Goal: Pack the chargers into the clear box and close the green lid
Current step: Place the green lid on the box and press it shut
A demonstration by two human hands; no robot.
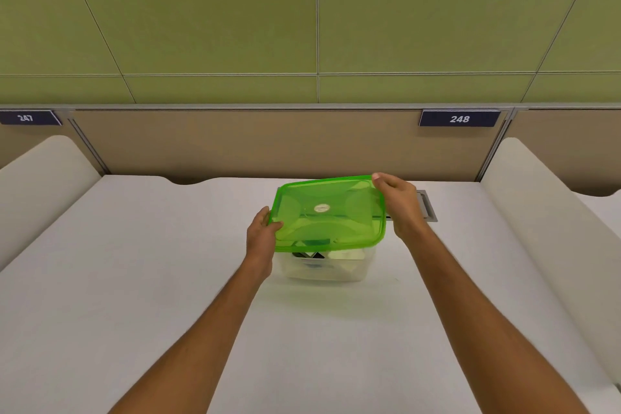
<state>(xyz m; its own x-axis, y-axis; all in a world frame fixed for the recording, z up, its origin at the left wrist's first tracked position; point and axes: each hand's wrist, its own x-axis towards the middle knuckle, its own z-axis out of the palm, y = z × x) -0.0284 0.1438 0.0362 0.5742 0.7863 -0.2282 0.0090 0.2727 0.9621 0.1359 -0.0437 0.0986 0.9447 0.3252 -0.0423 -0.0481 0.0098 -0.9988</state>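
Hands grip the green lid (331,213) by opposite edges: the left hand (260,239) clamped at its 8 o'clock corner, the right hand (400,202) at 2 o'clock. It hovers tilted over the clear box (324,265), mid-worktop (134,279), dark and white chargers (311,255) inside. Thin, light, flexible plastic, probably slick; rim holds suit it, then corner-by-corner pressing.

I see the box (324,265) at frame centre on the table (134,279), lid (329,215) directly above it. My left hand (262,235) is at the lid's left edge, right hand (400,205) at its upper right corner. Chargers (311,255) lie inside the box.
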